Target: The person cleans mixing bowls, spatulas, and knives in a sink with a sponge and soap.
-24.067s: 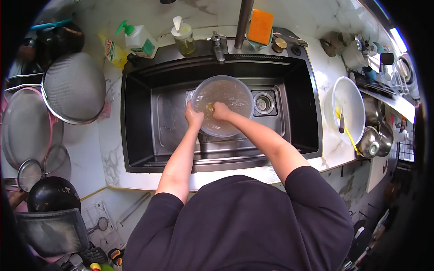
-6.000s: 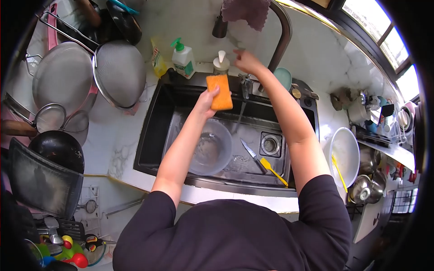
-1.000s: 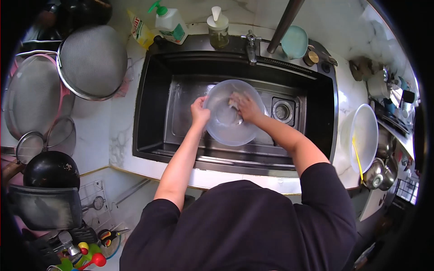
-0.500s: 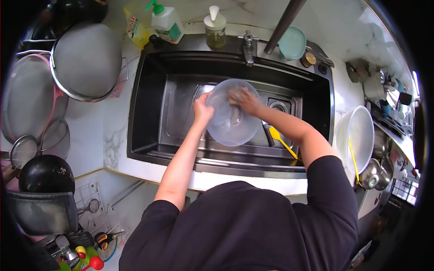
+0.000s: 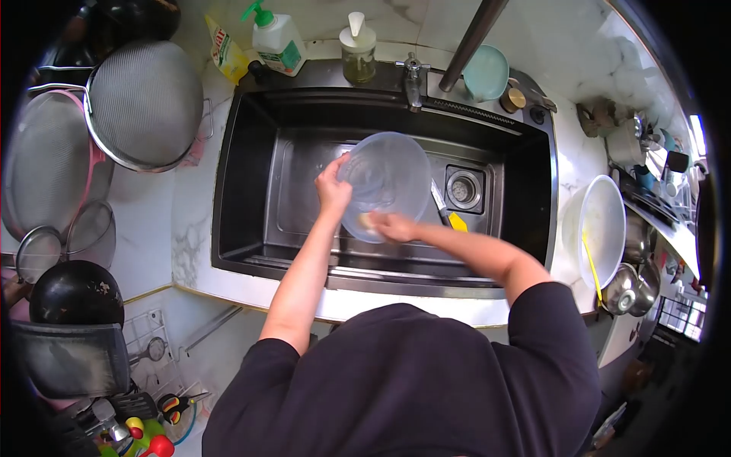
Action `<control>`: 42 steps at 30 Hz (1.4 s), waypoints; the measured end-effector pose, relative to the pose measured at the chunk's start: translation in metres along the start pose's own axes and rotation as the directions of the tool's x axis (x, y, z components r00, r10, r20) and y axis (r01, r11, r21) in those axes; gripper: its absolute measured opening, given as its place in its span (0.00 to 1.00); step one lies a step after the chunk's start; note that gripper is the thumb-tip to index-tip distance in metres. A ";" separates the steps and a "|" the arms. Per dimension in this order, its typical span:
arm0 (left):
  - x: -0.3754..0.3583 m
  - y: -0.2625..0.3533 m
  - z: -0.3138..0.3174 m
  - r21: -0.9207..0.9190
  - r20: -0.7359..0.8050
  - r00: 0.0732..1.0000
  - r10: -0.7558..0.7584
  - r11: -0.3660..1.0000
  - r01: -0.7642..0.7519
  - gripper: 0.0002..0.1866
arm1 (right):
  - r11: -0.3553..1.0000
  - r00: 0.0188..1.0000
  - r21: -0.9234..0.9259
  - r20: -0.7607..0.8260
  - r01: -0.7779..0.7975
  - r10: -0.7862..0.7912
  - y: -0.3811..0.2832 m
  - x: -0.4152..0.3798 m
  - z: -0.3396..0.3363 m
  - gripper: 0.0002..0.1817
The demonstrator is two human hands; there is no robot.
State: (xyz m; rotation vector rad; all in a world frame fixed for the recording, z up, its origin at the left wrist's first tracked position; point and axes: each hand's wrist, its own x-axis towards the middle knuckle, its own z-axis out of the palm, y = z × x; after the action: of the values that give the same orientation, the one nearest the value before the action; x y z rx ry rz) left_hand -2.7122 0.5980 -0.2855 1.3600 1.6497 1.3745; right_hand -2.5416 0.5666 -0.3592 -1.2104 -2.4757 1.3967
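A translucent plastic bowl (image 5: 400, 171) is tilted inside the dark sink (image 5: 297, 206), its open side facing me. My left hand (image 5: 333, 190) is closed on the bowl's left rim. Blurred by motion, my right hand (image 5: 392, 227) is at the bowl's lower inner edge, closed on a small yellowish sponge (image 5: 366, 222). Right of the bowl, a knife (image 5: 437, 195) and a yellow spatula (image 5: 458, 222) lie on the sink floor, and my right forearm hides part of the spatula.
The faucet (image 5: 413, 80) rises behind the sink, beside a soap dispenser (image 5: 358, 49) and a green-topped bottle (image 5: 278, 42). The drain (image 5: 463, 189) is at the right. A white bowl (image 5: 601, 232) stands on the right counter; strainers (image 5: 145, 103) hang at the left.
My right hand has moved from the bowl's upper right inside down to its lower edge, uncovering the drain. The left hand keeps its hold on the rim.
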 end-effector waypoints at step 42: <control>0.000 0.011 0.013 0.063 0.015 1.000 -0.008 0.998 0.007 0.25 | 0.867 0.862 -0.222 -0.365 -0.447 0.351 -0.008 0.021 0.009 0.34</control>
State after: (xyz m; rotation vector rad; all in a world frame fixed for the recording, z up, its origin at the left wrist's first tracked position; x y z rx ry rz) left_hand -2.6974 0.6021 -0.2793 1.3943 1.6994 1.3153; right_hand -2.5643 0.5716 -0.3655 -1.9391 -2.3460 0.7955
